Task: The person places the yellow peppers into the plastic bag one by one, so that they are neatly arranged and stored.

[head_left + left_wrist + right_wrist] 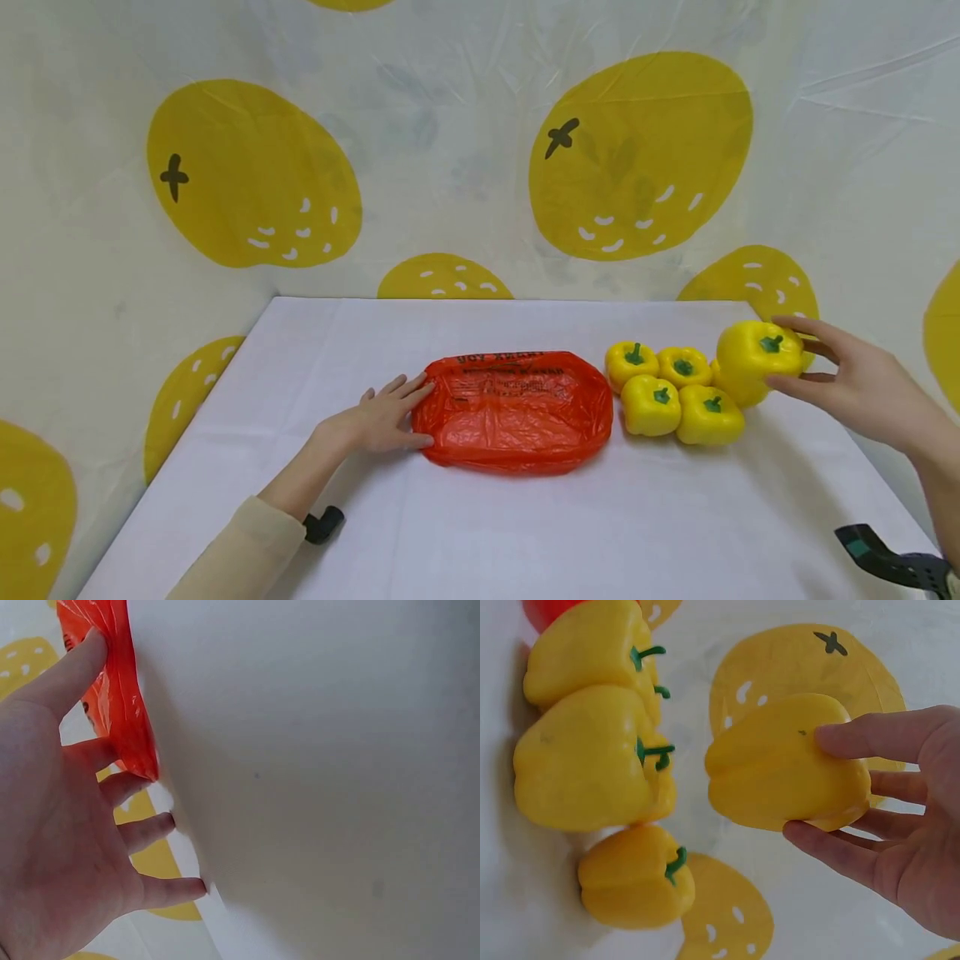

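A red plastic bag point(517, 417) with dark print lies in the middle of the white table. My left hand point(386, 417) rests at the bag's left edge, fingers spread and fairly straight; in the left wrist view the thumb and some fingertips touch the red plastic point(124, 712). On the right, my right hand point(855, 379) holds a yellow bell pepper point(753, 358) with a green stem, raised above the table. Thumb and fingers grip its sides in the right wrist view, where the pepper point(772, 769) hangs apart from the others. Part of another pepper is hidden behind it.
Several yellow bell peppers point(651, 407) stand close together on the white table point(465, 533), just right of the bag. A sheet point(450, 167) printed with big yellow fruit hangs behind the table. Each wrist wears a black device point(892, 562).
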Demonstrator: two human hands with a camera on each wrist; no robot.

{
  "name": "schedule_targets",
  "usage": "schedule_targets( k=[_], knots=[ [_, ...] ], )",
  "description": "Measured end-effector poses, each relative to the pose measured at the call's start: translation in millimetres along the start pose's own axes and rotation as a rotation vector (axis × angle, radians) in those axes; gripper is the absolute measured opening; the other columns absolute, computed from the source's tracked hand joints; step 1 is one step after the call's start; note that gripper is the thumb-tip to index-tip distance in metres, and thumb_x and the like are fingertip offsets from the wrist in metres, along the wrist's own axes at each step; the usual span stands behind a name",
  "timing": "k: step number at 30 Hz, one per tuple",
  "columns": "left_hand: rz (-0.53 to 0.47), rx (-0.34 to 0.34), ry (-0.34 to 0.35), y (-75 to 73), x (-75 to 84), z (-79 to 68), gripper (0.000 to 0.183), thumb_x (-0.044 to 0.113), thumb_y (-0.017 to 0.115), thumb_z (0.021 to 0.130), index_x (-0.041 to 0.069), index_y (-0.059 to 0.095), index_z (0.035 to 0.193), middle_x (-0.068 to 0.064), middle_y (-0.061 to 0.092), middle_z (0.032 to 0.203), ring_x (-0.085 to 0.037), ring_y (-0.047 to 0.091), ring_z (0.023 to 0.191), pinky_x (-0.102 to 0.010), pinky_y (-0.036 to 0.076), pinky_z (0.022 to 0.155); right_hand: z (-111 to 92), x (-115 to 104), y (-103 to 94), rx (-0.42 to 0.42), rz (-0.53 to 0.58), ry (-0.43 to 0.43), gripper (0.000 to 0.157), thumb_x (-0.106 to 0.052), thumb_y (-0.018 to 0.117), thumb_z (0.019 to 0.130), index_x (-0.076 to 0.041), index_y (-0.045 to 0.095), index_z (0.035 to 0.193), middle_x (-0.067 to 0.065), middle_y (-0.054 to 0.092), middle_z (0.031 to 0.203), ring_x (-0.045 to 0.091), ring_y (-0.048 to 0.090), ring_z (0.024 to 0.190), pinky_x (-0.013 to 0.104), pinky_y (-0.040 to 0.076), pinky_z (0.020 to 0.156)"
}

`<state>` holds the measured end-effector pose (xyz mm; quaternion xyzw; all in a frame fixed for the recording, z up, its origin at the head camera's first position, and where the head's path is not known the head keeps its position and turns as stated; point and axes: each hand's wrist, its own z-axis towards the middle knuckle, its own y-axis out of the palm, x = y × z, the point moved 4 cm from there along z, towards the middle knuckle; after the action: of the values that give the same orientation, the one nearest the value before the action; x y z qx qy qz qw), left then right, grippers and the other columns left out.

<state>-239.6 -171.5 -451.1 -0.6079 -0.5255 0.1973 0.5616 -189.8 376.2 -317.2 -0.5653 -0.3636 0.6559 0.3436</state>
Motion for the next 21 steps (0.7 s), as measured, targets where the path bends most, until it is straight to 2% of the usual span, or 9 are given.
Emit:
schedule_targets(
  k=[1,5,6,8,10,11,14,18,21],
  knots=[
    [0.0,0.0,-0.001,-0.1,-0.1,-0.2,0.093,0.058,0.07,0.09,0.016,0.03,0.164,-0.007,0.02,0.17,-0.04,0.012,0.154,-0.076,0.013,0.113,2.3,-3.7,1.3,0.006,0.018,-0.006,0.081,-0.024,0.08,0.093,0.004,0.035,0.154,0.04,0.042,0.143,0.063,0.047,0.117,0.021,0.056,0.065],
    [-0.001,0.001,-0.001,-1.7,0.0,-1.2,0.093,0.058,0.07,0.09,0.016,0.03,0.164,-0.008,0.02,0.17,-0.041,0.012,0.154,-0.076,0.013,0.113,10.9,-21.5,8.8,-0.005,0.094,-0.029,0.083,-0.023,0.079,0.093,-0.001,0.032,0.158,0.036,0.037,0.15,0.063,0.042,0.124,0.02,0.058,0.071],
    [-0.002,0.001,-0.002,-2.1,0.0,-1.4,0.093,0.058,0.07,0.09,0.016,0.03,0.163,-0.008,0.02,0.17,-0.041,0.012,0.154,-0.076,0.013,0.113,13.1,-26.2,11.0,-0.006,0.111,-0.045,0.083,-0.021,0.08,0.093,-0.001,0.033,0.158,0.035,0.037,0.151,0.063,0.041,0.125,0.014,0.054,0.072],
    [-0.005,0.002,0.0,-2.9,0.2,-1.8,0.093,0.057,0.07,0.09,0.015,0.03,0.163,-0.008,0.02,0.17,-0.041,0.012,0.154,-0.077,0.013,0.113,17.2,-36.4,16.1,-0.008,0.148,-0.085,0.081,-0.018,0.08,0.092,-0.001,0.034,0.157,0.032,0.037,0.152,0.061,0.041,0.127,0.012,0.053,0.076],
    [-0.006,0.002,0.002,-3.1,0.3,-1.9,0.093,0.057,0.07,0.09,0.015,0.03,0.163,-0.008,0.02,0.17,-0.041,0.012,0.154,-0.077,0.013,0.113,21.2,-45.9,21.6,-0.005,0.173,-0.129,0.079,-0.016,0.081,0.091,0.0,0.038,0.155,0.029,0.04,0.152,0.059,0.043,0.128,0.001,0.042,0.073],
    [-0.006,0.003,0.003,-3.1,0.3,-1.8,0.093,0.057,0.07,0.09,0.015,0.03,0.163,-0.008,0.02,0.17,-0.041,0.012,0.154,-0.077,0.013,0.112,23.5,-50.4,24.7,-0.002,0.177,-0.151,0.078,-0.015,0.082,0.09,0.0,0.039,0.153,0.029,0.041,0.151,0.058,0.044,0.127,0.001,0.043,0.074],
    [-0.011,0.003,0.007,-3.0,0.6,-1.5,0.093,0.057,0.07,0.09,0.015,0.03,0.163,-0.008,0.02,0.17,-0.041,0.012,0.154,-0.077,0.013,0.113,29.4,-62.5,34.1,-0.012,0.172,-0.171,0.076,-0.017,0.083,0.089,-0.001,0.043,0.151,0.026,0.043,0.149,0.056,0.045,0.128,0.021,0.055,0.084],
    [-0.013,0.002,0.011,-2.2,1.0,-1.7,0.093,0.056,0.07,0.091,0.015,0.03,0.163,-0.008,0.019,0.17,-0.041,0.012,0.154,-0.077,0.013,0.113,35.0,-75.9,46.4,-0.021,0.174,-0.159,0.075,-0.02,0.083,0.089,-0.003,0.043,0.151,0.023,0.043,0.15,0.051,0.046,0.131,0.049,0.053,0.09],
    [-0.006,-0.001,0.015,-1.4,1.9,-1.5,0.093,0.056,0.07,0.091,0.015,0.029,0.164,-0.008,0.019,0.17,-0.042,0.012,0.154,-0.076,0.014,0.113,36.9,-84.0,55.7,-0.015,0.197,-0.148,0.074,-0.018,0.082,0.09,-0.004,0.043,0.151,0.023,0.044,0.15,0.049,0.047,0.13,0.053,0.054,0.091]
  ],
)
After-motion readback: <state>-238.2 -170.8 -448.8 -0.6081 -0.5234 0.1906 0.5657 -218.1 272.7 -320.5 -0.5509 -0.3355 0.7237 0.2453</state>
